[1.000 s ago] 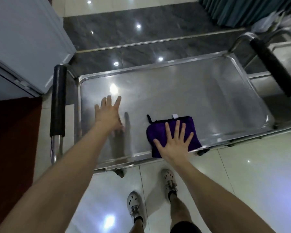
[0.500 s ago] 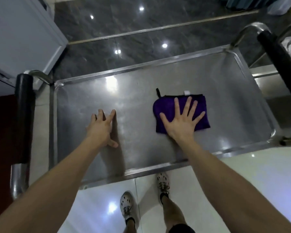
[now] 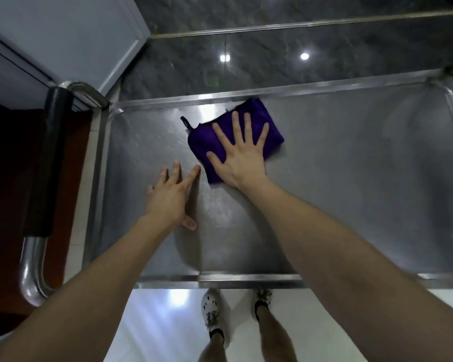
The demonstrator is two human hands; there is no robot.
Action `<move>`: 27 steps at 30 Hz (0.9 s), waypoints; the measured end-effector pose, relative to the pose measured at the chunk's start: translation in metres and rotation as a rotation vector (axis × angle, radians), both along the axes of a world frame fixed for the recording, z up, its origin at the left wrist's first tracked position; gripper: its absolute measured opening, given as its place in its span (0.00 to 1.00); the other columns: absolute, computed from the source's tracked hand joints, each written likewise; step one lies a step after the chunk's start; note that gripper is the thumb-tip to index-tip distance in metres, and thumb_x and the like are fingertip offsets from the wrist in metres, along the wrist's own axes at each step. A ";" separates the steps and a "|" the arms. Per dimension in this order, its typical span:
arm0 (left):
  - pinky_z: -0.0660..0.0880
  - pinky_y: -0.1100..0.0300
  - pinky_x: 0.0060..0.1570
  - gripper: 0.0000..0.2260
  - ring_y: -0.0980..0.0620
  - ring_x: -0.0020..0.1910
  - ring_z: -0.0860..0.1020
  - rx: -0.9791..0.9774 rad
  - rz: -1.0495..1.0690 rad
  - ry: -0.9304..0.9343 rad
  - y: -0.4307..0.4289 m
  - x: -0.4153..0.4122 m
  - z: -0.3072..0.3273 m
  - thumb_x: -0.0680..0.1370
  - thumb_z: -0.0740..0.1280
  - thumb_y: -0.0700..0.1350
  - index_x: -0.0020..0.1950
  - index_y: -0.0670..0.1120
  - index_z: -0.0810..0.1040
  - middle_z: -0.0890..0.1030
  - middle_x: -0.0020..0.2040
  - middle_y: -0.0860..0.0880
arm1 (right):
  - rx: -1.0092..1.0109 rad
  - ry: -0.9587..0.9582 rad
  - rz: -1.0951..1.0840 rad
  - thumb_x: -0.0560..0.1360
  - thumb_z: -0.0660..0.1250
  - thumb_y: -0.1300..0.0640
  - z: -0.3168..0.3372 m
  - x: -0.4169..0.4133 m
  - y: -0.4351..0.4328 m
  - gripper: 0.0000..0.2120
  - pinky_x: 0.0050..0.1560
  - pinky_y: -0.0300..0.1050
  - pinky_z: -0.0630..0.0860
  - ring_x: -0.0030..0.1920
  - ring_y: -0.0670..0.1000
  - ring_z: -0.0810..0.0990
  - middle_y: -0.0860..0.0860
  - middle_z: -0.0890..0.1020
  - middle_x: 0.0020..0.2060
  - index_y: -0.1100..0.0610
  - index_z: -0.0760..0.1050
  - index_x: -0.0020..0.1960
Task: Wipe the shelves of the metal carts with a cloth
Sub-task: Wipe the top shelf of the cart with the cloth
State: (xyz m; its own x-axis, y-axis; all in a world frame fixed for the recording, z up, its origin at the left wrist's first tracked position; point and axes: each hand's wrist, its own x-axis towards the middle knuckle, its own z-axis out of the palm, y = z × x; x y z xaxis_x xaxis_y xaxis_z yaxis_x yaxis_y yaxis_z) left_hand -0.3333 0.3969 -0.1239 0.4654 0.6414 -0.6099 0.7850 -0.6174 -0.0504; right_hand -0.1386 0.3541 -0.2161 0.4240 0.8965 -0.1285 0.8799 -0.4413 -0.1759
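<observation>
A folded purple cloth [image 3: 236,138] is pressed flat against the metal cart's top shelf [image 3: 351,192] just above the frame's centre, close to the far rim, by the right hand [image 3: 239,158] with fingers straight and spread. The left hand [image 3: 170,197], fingers extended and holding nothing, is rested on the shelf left of centre. A black-sleeved handle [image 3: 50,163] is seen at the left edge.

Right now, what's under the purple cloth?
The purple cloth lies flat on the cart's metal shelf, with the right hand pressing on top. The patch of shelf beneath it is covered, so whether it is clean cannot be seen.
</observation>
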 end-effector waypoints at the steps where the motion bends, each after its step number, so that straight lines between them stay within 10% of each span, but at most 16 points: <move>1: 0.63 0.28 0.79 0.72 0.36 0.88 0.41 0.002 0.002 -0.003 0.000 -0.001 0.001 0.62 0.88 0.62 0.87 0.63 0.37 0.36 0.89 0.46 | 0.011 0.001 0.013 0.81 0.46 0.27 0.001 -0.007 -0.017 0.38 0.76 0.81 0.41 0.86 0.67 0.43 0.60 0.48 0.87 0.42 0.53 0.88; 10: 0.59 0.27 0.80 0.71 0.36 0.88 0.41 -0.044 0.036 -0.021 -0.001 -0.003 0.003 0.61 0.89 0.60 0.87 0.67 0.38 0.36 0.89 0.47 | 0.083 0.028 0.039 0.81 0.53 0.25 -0.010 -0.116 -0.194 0.40 0.78 0.81 0.45 0.87 0.64 0.42 0.57 0.44 0.88 0.41 0.52 0.88; 18: 0.55 0.39 0.85 0.71 0.28 0.86 0.47 -0.050 -0.068 -0.050 -0.004 -0.005 0.006 0.63 0.88 0.61 0.89 0.59 0.39 0.41 0.89 0.38 | -0.059 -0.020 -0.274 0.83 0.45 0.24 0.002 -0.007 -0.303 0.36 0.81 0.75 0.43 0.87 0.57 0.37 0.50 0.41 0.88 0.35 0.43 0.87; 23: 0.57 0.39 0.84 0.71 0.28 0.86 0.48 -0.039 -0.061 -0.079 0.000 -0.004 -0.001 0.62 0.88 0.62 0.89 0.60 0.41 0.41 0.89 0.38 | -0.088 0.054 -0.672 0.79 0.41 0.21 0.009 0.033 -0.263 0.42 0.78 0.79 0.36 0.86 0.63 0.34 0.56 0.37 0.87 0.39 0.40 0.87; 27: 0.59 0.36 0.83 0.70 0.31 0.87 0.45 -0.043 -0.003 -0.122 0.005 -0.003 -0.011 0.61 0.89 0.58 0.89 0.61 0.43 0.41 0.89 0.40 | -0.046 0.034 -0.461 0.80 0.43 0.24 0.008 0.010 -0.184 0.42 0.77 0.80 0.36 0.85 0.66 0.36 0.58 0.38 0.87 0.41 0.42 0.88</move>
